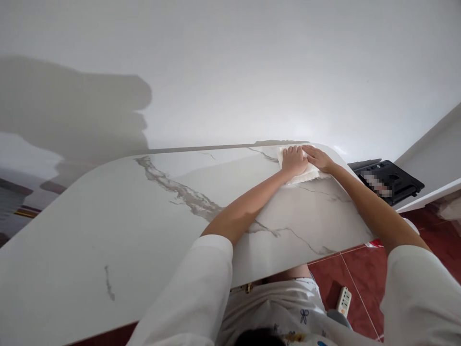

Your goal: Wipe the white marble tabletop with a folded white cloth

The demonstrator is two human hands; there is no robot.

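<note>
A white cloth [309, 174] lies bunched near the far right corner of the white marble-patterned tabletop [151, 235]. My left hand [294, 161] presses down on the cloth, its fingers curled over it. Right beside it, my right hand [320, 159] rests on the cloth with fingers stretched out flat, their tips close to my left hand. Parts of the cloth are hidden under both hands.
A pale wall [230, 77] rises along the table's far edge. Beyond the right end is a black plastic case or device [399, 180]. On the red tiled floor [360, 283] lies a white power strip [344, 302].
</note>
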